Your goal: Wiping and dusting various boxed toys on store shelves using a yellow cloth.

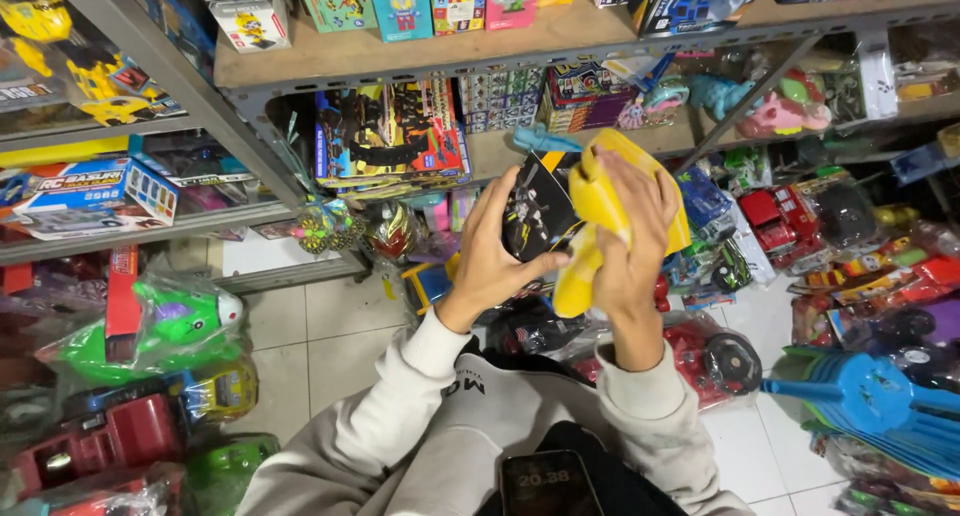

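Just below the grey metal shelf point(480, 51), in front of its lower tier: a black toy box point(537, 204), held upright and tilted. Left hand point(490, 261) clasped round the box's left edge, fingers up its side, thumb pressed across the lower front. Right hand point(630, 241) closed over a yellow cloth point(600, 211), palm flat against the box's right face, cloth draped down past its lower corner. Under the shelf's left post, on the tiled floor: a green toy in a plastic bag point(175, 326). Well to the right of the shelf's slanted brace and lower: a blue plastic toy point(870, 391). Below both hands, away from the shelf: grey sweatshirt sleeves and a dark phone point(548, 484).
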